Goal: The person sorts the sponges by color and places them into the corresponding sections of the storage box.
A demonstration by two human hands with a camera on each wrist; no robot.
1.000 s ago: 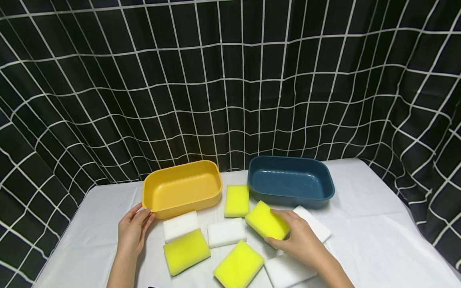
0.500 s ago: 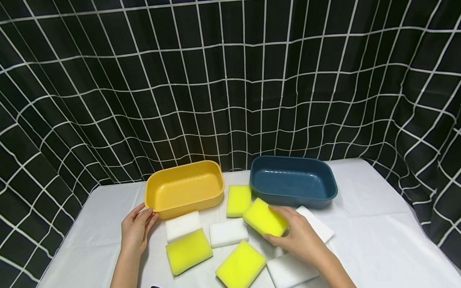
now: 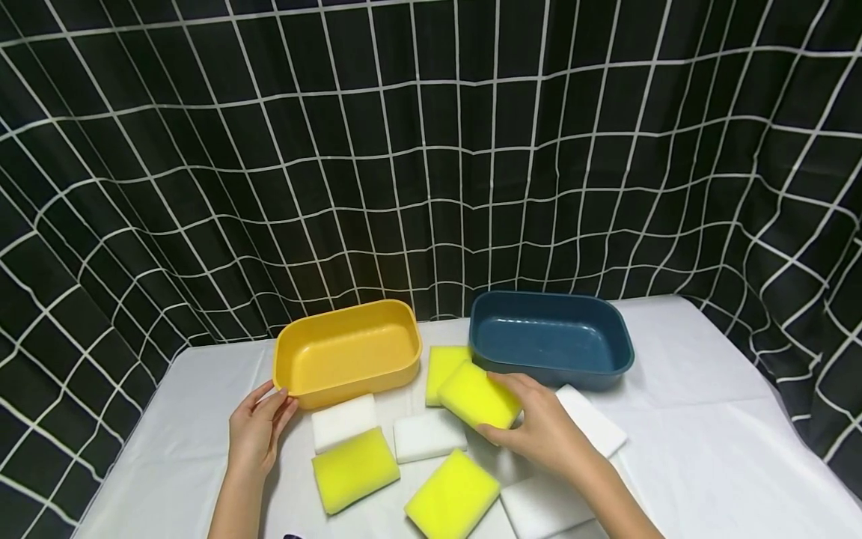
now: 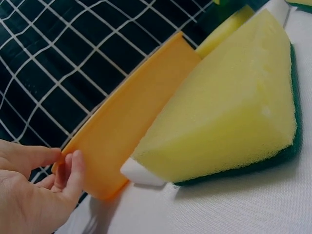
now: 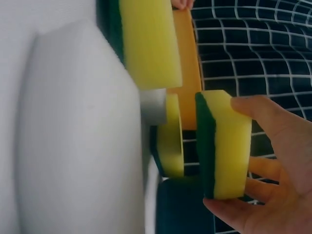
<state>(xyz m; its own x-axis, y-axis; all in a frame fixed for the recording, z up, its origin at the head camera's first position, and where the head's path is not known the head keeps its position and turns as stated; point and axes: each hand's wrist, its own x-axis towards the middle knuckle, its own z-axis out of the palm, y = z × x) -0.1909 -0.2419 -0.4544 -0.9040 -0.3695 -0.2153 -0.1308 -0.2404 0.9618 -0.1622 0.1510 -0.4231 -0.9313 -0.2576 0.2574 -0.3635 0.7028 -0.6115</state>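
Held sponge [image 5: 231,151]: yellow body, dark green backing layer. Other sponges [image 3: 355,471]: same yellow; dark green backing also noted on the large one in the left wrist view. Foam blocks [image 3: 344,423]: plain white. Left tray [image 3: 346,355]: uniform orange-yellow, inside and out. Right tray [image 3: 548,343]: solid dark blue. Tablecloth [image 3: 697,397]: white, greyish in places. Curtain [image 3: 444,150]: black, patterned with a grid of white lines.
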